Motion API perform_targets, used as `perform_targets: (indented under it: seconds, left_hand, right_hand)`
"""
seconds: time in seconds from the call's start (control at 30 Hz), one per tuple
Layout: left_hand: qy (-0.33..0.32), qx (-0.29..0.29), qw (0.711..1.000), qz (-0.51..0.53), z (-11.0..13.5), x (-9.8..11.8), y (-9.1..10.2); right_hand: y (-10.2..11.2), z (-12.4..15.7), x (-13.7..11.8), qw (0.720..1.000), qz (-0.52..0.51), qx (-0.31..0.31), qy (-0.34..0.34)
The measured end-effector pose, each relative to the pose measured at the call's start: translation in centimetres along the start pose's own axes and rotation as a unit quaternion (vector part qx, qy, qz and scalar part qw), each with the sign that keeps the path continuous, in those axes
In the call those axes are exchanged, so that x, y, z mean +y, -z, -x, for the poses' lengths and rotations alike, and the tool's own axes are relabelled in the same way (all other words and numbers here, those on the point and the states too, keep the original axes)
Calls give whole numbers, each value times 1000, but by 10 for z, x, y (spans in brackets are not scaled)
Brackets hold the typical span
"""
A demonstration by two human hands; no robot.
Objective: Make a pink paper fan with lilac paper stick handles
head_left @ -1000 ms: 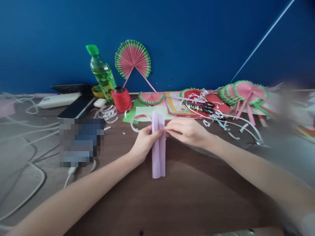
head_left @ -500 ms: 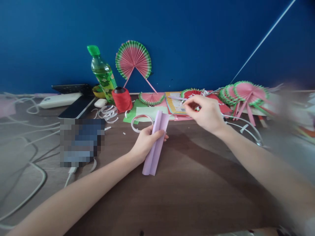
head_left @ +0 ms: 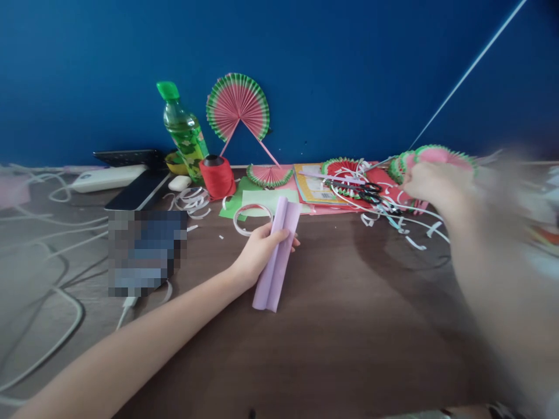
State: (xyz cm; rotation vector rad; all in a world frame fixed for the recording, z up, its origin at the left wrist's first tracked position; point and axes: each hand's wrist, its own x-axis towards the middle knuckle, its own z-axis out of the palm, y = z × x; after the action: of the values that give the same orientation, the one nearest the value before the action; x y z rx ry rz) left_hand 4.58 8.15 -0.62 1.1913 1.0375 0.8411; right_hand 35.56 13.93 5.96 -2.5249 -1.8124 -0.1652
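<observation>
Holding the folded lilac paper [head_left: 276, 256] in left hand [head_left: 257, 254] fingers; right hand [head_left: 430, 183], blurred, grip indeterminable, nears fans [head_left: 439, 158]; one-handed hold risks pleats springing open.

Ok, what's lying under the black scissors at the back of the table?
The scissors lie on red paper, partly across a yellow booklet and a pink-and-green paper fan, among white paper strips. Whatever sits beneath that paper is covered.
</observation>
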Motion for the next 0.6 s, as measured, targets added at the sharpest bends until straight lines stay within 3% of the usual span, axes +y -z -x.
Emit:
perform_targets:
  seconds: [0.1,0.17,0.23,0.33,0.4,0.5,0.6]
  left_hand:
    - [3,-29,997,-67,-1,4,1]
    - [4,-47,984,-170,-2,8,3]
    - [-17,-58,950,-307,-3,12,5]
    - [-87,-93,865,-485,-3,16,7]
    - [-134,-118,816,-550,-2,17,8]
    - [-184,-132,776,-588,-1,18,8]
    - [-215,-119,744,-622,0,18,8]
  right_hand:
    - [3,11,-14,1000,8,8,23]
    - [4,18,-27,998,-5,11,62]
    - [4,24,-37,995,-1,21,98]
    - [2,31,-50,985,-25,37,169]
    - [2,40,-59,956,-109,17,273]
    - [1,59,-77,870,-228,-80,429]
    - [-4,75,-93,831,-248,-148,475]
